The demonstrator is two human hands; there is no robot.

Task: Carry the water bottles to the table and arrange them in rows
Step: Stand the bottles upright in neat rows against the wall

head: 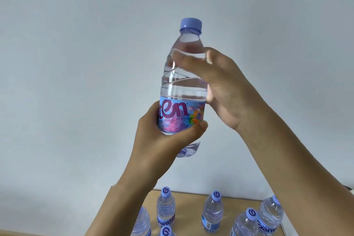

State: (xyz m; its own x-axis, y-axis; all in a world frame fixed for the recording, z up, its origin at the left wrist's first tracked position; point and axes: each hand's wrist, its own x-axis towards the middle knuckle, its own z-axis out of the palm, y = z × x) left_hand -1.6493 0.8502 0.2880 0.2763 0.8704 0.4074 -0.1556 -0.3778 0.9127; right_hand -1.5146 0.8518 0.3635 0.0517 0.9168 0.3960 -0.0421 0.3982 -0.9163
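Observation:
A clear water bottle (183, 82) with a lilac cap and a blue-pink label is held upright, high in front of a plain wall. My left hand (162, 136) grips its lower half around the label. My right hand (226, 90) wraps the upper body from the right, its fingers passing behind the clear plastic. Below, several matching bottles (212, 210) stand upright on a wooden table (189, 214), arranged in rough rows.
A pale blank wall (76, 63) fills most of the view. The table's far edge runs just behind the standing bottles. A white strip (287, 226) lies along the table's right side.

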